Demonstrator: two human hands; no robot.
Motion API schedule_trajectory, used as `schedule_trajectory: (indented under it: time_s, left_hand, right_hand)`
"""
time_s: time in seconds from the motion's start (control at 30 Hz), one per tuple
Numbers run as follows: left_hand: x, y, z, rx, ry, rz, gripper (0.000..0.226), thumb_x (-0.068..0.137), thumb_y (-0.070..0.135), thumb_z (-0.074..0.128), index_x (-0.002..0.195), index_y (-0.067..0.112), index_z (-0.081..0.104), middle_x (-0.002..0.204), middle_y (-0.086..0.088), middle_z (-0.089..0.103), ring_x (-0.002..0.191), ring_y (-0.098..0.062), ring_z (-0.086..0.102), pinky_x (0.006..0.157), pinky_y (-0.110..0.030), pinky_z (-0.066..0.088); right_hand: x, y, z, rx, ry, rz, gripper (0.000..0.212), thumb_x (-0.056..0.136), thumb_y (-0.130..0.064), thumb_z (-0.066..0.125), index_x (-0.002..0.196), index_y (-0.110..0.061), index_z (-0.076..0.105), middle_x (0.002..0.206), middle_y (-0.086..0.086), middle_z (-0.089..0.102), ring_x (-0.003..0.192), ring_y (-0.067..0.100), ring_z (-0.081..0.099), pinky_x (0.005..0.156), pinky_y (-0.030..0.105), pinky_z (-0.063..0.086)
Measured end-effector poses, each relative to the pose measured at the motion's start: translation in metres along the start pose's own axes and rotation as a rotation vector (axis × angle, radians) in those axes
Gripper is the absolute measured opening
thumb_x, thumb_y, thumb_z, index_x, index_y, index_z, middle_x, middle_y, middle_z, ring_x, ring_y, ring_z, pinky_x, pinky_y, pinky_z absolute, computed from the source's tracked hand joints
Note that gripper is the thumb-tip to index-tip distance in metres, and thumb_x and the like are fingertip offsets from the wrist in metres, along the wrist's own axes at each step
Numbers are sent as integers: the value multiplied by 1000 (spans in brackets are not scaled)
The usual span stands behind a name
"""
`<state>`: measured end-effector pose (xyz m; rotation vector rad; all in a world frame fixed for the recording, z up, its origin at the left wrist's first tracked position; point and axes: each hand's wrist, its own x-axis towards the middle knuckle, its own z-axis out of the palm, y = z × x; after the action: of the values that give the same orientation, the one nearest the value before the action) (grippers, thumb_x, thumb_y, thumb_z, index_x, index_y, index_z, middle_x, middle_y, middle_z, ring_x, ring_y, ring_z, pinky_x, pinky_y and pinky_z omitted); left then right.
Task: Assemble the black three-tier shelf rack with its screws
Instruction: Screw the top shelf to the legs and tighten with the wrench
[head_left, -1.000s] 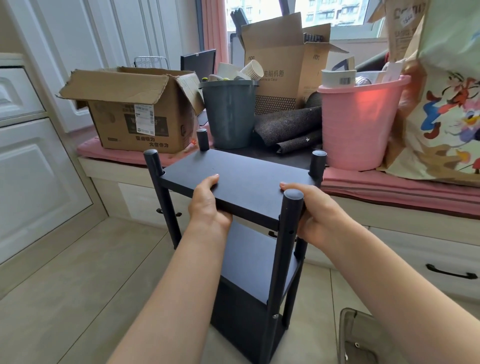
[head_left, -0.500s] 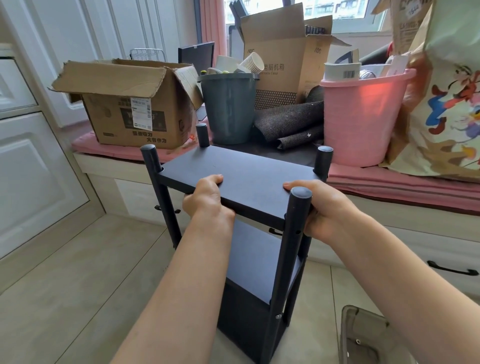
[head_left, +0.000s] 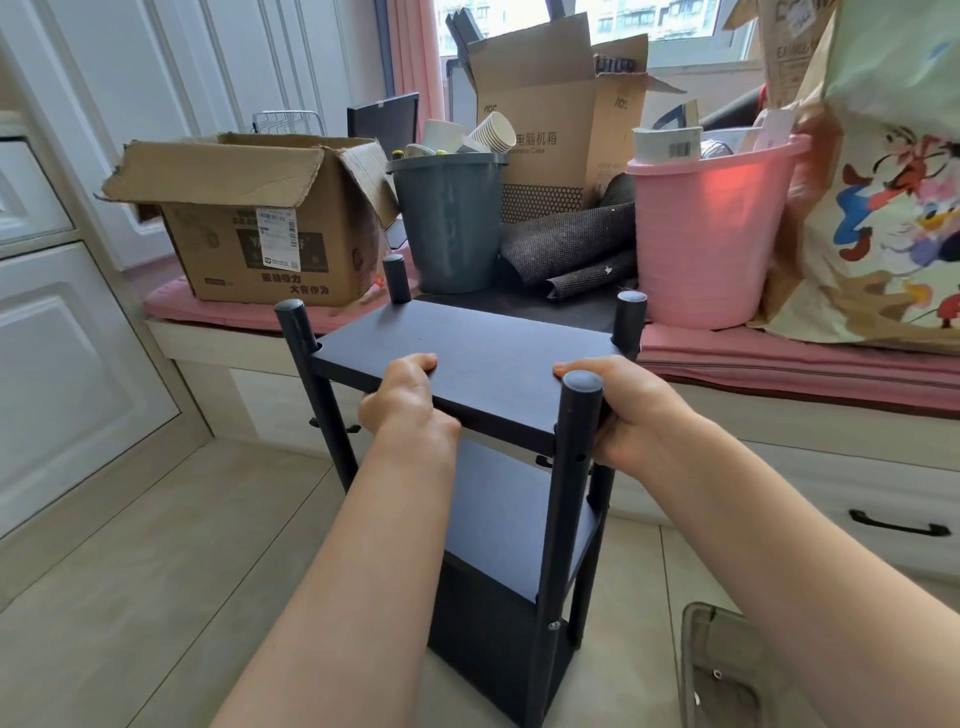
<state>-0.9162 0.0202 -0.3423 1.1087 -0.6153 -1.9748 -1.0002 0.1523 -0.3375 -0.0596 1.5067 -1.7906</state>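
Observation:
The black three-tier shelf rack (head_left: 483, 358) stands upright on the tiled floor in front of me, with round posts at its corners. My left hand (head_left: 405, 400) grips the near edge of the top board, thumb on top and fingers curled under. My right hand (head_left: 628, 405) grips the same edge beside the near right post (head_left: 571, 467), thumb on the board. A silver screw head (head_left: 554, 626) shows low on that post. The two lower boards are partly hidden by my arms.
A window bench with a pink cushion (head_left: 779, 358) runs behind the rack, carrying a cardboard box (head_left: 249, 228), a grey bin (head_left: 449, 223), a pink bucket (head_left: 711, 234) and a cartoon bag (head_left: 893, 208). White cabinet doors (head_left: 62, 364) stand at left. A clear pouch (head_left: 727, 670) lies at lower right.
The view has shifted slightly and the rack sits a little lower in view. Both hands keep their grip on the top board's near edge.

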Motion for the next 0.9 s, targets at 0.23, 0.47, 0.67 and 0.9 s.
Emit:
schedule_trajectory:
  time_s: [0.23,0.47,0.67,0.9]
  left_hand:
    - [1,-2,-9,30,-80,32,46,85,5,78,128,9,60,114,-12,72,93,-30,73,84,-50,61]
    - [-13,-8,-47,163,-88,354,98,81,8,83,152,27,18,135,-11,53,112,-30,65,93,-47,58]
    - [-33,-14,-65,930,-208,1223,56,85,32,79,136,28,56,133,10,46,126,-5,32,99,-2,23]
    - [-42,-31,-57,1103,-810,1132,43,93,50,58,131,30,64,136,32,49,146,14,18,124,-26,-11]
  right_hand:
    - [4,3,-4,62,-56,-5,20,91,-9,67,73,-11,58,42,0,54,33,13,54,39,23,48]
    - [-4,0,-27,66,-243,44,10,95,-15,61,101,-7,59,68,10,71,57,22,72,48,30,57]
    - [-14,-2,-53,-81,-332,19,30,92,-12,59,119,0,62,101,20,74,83,30,75,66,36,62]
    - [-15,2,-58,-175,-348,-32,34,98,-18,54,124,2,63,110,19,73,98,31,73,85,40,59]
